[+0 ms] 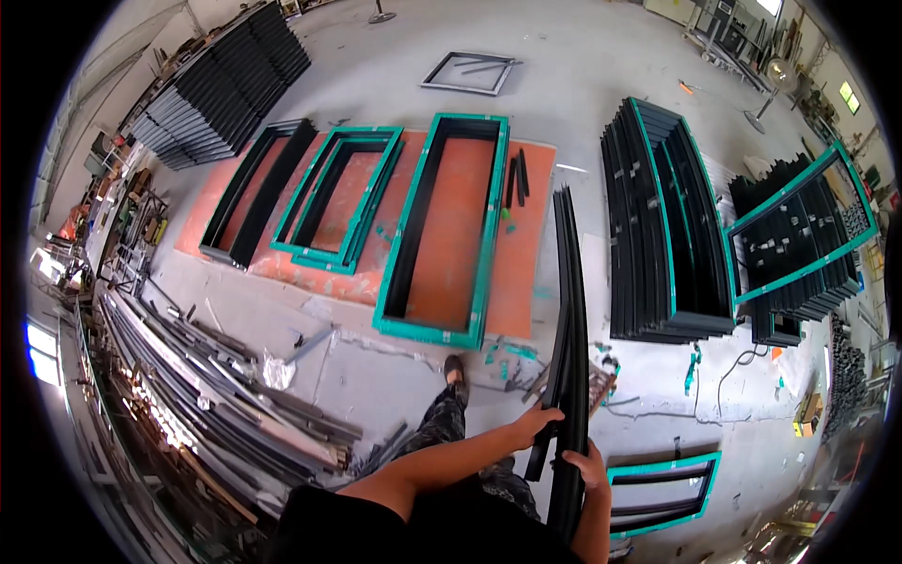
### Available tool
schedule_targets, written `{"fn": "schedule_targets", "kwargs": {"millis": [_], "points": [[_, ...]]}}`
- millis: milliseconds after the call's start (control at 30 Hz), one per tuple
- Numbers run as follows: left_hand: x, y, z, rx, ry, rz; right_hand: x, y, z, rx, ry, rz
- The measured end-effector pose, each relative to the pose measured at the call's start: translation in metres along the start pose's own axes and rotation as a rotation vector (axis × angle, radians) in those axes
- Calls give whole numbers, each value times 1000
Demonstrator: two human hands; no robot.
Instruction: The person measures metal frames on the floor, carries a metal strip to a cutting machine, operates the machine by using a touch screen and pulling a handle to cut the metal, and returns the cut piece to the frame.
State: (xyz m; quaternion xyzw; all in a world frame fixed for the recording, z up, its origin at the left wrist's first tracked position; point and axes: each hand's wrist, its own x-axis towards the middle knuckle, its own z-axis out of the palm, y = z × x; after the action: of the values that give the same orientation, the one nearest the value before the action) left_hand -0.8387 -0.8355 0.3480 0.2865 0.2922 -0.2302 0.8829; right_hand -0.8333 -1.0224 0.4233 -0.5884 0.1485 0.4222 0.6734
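Note:
Upright in front of me stand long black profile bars (570,357), bundled side by side and reaching from my body toward the middle of the floor. My left hand (537,423) is closed round their left side, thumb lying across the black surface. Lower down, my right hand (589,466) grips the bundle from the right. How many bars each hand holds is hard to tell. Left of the bars lies a tall black frame with green edging (385,305) on an orange sheet (521,282). Two short black bars (516,179) rest on the sheet beside it.
More frames (348,254) lie on the sheet's left part. Stacked black frames (648,235) stand at right, with a green-edged frame (803,221) leaning there. A low green-edged frame (709,489) is near my right arm. Loose long profiles (216,376) fill the lower left. A fan (778,75) stands far right.

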Motion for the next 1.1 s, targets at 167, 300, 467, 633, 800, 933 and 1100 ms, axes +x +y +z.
{"fn": "schedule_targets", "kwargs": {"millis": [167, 300, 467, 633, 800, 933, 1100], "points": [[27, 130, -28, -5, 9, -101, 85, -34, 48, -32, 25, 3], [47, 225, -60, -93, 197, -40, 137, -76, 94, 15, 78, 54], [92, 305, -103, -82, 223, 36, 207, -147, 104, 3, 83, 72], [115, 361, -147, -152, 449, 20, 300, -214, 108, -21, 82, 130], [148, 430, -180, -182, 657, 13, 449, -260, 62, -49, 23, 97], [172, 460, -216, -286, 895, 108, 563, -313, 49, -19, -41, 140], [229, 518, -189, -277, 896, 139, 696, -369, 16, -126, 23, 152]]}}
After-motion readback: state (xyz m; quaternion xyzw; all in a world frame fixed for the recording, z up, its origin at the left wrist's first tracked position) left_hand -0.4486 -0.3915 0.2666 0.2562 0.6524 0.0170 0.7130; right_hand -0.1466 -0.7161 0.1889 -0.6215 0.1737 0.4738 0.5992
